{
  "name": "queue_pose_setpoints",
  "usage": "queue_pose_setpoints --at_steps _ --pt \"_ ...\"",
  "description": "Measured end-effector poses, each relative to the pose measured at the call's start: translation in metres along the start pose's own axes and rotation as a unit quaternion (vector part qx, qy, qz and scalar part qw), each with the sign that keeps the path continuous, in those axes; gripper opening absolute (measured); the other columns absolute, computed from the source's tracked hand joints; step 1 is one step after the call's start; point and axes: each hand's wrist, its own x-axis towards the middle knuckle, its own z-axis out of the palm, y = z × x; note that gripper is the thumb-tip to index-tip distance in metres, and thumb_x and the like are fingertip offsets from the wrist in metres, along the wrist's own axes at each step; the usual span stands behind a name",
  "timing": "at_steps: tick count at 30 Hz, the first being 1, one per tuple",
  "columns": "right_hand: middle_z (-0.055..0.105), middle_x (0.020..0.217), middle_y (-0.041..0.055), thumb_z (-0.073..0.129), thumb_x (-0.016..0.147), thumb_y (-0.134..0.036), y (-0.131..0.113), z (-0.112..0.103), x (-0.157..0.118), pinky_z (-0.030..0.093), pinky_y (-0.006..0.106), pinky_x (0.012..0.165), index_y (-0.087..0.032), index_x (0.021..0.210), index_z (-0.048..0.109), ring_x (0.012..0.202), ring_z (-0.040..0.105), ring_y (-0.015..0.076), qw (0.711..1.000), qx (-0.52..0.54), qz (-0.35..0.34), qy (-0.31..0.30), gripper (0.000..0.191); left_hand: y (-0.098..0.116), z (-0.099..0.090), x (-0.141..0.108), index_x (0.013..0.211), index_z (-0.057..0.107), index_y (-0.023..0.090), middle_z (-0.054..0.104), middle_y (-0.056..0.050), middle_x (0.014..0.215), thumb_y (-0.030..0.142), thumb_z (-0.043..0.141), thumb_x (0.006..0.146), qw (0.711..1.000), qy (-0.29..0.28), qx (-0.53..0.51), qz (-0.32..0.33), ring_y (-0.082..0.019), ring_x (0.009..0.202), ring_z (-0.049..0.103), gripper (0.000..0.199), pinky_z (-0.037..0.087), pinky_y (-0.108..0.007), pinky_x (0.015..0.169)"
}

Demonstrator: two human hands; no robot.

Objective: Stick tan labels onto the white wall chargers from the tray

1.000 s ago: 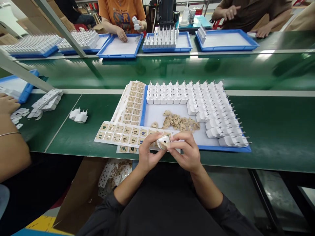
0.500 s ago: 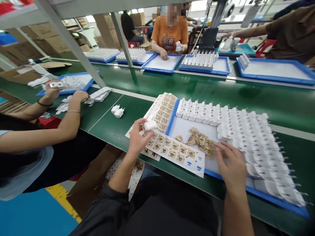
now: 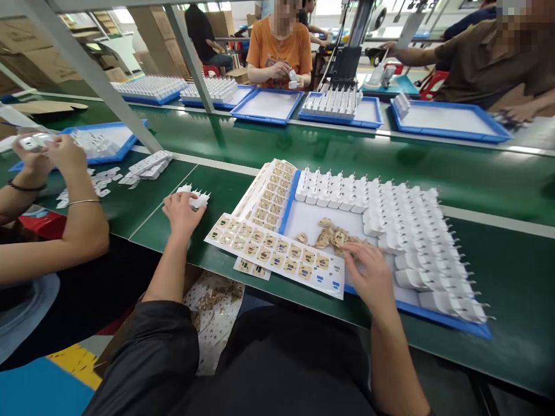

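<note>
My left hand (image 3: pixel 182 214) reaches over the green bench, its fingers closed round a white plug adapter (image 3: pixel 184 189) at the end of a short row of white plug adapters (image 3: pixel 199 200). Part of that adapter is hidden by the fingers. My right hand (image 3: pixel 372 280) rests at the near edge of the blue-rimmed tray (image 3: pixel 288 208), thumb and fingertips drawn close together beside a pile of tan paper pieces (image 3: pixel 332 236). Whatever those fingertips pinch is too small to make out. Between my hands lies a white sheet of tan square stickers (image 3: pixel 277 254).
Rows of white plug adapters (image 3: pixel 416 231) stand prongs-up in the tray. More sticker sheets (image 3: pixel 271 190) are stacked left of it. A co-worker's hands (image 3: pixel 47 153) hold a white part at the left. Across the bench are blue trays (image 3: pixel 266 107) and other people. A slanted post (image 3: pixel 99 75) rises left.
My left hand has carried a white plug adapter leftward from above the sticker sheets to the small group on the bench. My right hand stays by the tan pile. The view has shifted.
</note>
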Motion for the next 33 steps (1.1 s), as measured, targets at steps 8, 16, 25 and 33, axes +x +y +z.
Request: queue_pose_setpoints --at_steps 8,16,25,33 --pt "0.074 0.114 0.0089 0.062 0.096 -0.023 -0.030 0.010 -0.011 0.052 0.048 0.094 -0.023 0.113 0.067 0.106 0.067 0.0278 0.988 0.059 -0.020 -0.140 0.017 0.147 -0.014 -0.080 0.104 0.072 0.025 0.077 -0.004 0.110 0.033 0.064 0.095 0.905 -0.231 -0.167 0.316 -0.025 0.110 0.068 0.014 0.051 -0.043 0.099" --pt "0.072 0.115 0.0079 0.064 0.097 -0.026 -0.033 -0.010 -0.027 0.050 0.045 0.092 -0.025 0.117 0.066 0.105 0.065 0.0259 0.976 0.054 -0.035 -0.209 0.020 0.194 -0.005 -0.142 0.125 0.069 0.025 0.069 -0.006 0.136 0.042 0.057 0.100 0.841 -0.311 -0.135 0.421 -0.029 0.133 0.058 0.032 0.040 -0.046 0.115" --pt "0.073 0.101 0.0069 0.058 0.100 -0.025 -0.051 0.019 -0.018 0.047 0.040 0.081 -0.023 0.097 0.067 0.093 0.062 0.0237 0.979 0.021 -0.083 -0.186 0.010 0.191 -0.001 -0.155 0.129 0.068 0.026 0.070 -0.006 0.135 0.038 0.058 0.100 0.852 -0.305 -0.139 0.402 -0.028 0.132 0.060 0.033 0.039 -0.047 0.118" --pt "0.074 0.103 0.0076 0.056 0.101 -0.024 -0.040 0.004 -0.016 0.049 0.042 0.088 -0.024 0.106 0.067 0.097 0.065 0.0243 0.987 0.083 -0.054 -0.125 0.012 0.191 0.010 -0.146 0.127 0.070 0.029 0.072 -0.007 0.132 0.038 0.062 0.098 0.863 -0.303 -0.168 0.367 -0.028 0.132 0.061 0.032 0.039 -0.050 0.119"
